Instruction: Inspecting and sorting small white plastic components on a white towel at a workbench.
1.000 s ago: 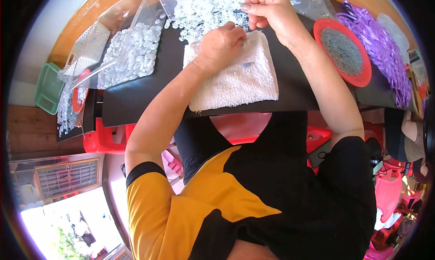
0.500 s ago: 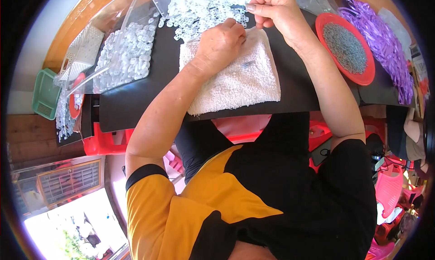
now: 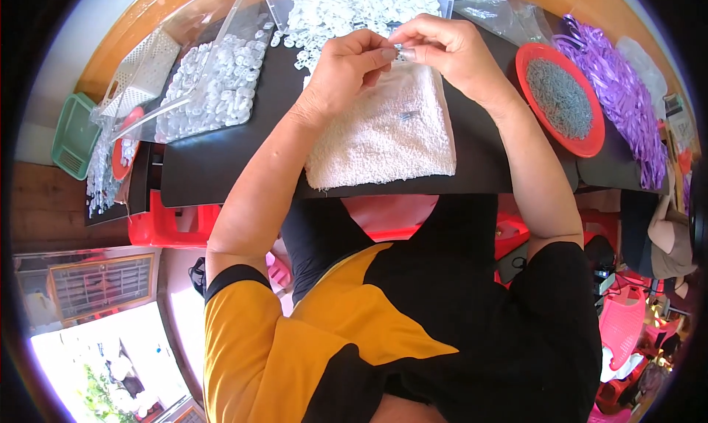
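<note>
My left hand [image 3: 349,67] and my right hand [image 3: 459,53] meet above the far edge of a folded white towel [image 3: 383,146]. Both pinch with thumb and forefinger, tips almost touching. Whatever sits between the fingertips is too small to make out. A few thin metal pieces [image 3: 408,116] lie on the towel. Just beyond the hands spreads a heap of small white plastic pieces [image 3: 361,6], partly inside a clear container. To the right, a red plate [image 3: 598,132] carries many small grey metal pieces [image 3: 562,98].
A clear tray of white pieces [image 3: 214,91] stands left, beside a white perforated basket [image 3: 144,73] and a green basket [image 3: 72,132]. Purple strips [image 3: 616,91] are piled past the red plate. The dark table's front edge [image 3: 243,196] runs before my lap. Another person [image 3: 660,235] shows at far right.
My right hand has come down and toward the left hand. The left hand has turned and lifted from the towel, its fingertips now beside the right ones.
</note>
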The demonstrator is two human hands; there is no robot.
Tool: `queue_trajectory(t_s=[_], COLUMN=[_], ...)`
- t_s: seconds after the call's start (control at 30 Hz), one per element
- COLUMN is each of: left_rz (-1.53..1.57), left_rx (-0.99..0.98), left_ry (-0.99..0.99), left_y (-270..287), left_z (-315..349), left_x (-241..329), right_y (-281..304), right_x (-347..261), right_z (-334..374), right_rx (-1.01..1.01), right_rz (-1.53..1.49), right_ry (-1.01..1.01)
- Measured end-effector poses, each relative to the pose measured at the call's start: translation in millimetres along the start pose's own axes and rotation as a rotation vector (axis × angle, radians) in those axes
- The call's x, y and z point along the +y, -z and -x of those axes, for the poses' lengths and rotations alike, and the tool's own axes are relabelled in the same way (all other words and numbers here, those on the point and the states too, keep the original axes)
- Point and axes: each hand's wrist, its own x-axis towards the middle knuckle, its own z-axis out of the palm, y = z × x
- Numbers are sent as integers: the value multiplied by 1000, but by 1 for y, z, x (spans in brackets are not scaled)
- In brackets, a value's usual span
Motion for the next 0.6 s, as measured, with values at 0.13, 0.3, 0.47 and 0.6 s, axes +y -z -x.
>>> queue_trajectory(t_s=[0.13, 0.3, 0.47, 0.6], left_rz=[201, 321, 359, -256], left_rx=[-65, -99, -142, 109], left_ry=[56, 86, 80, -38], left_y=[1, 6, 12, 27], left_z=[3, 3, 1, -4], left_x=[7, 8, 4, 5], right_y=[-6, -13, -19, -20], right_x=[1, 2, 5, 10], right_z=[-1, -2, -1, 0], right_rx=[15, 100, 149, 117], right_rz=[-46, -96, -152, -106], right_ry=[-44, -14, -46, -52])
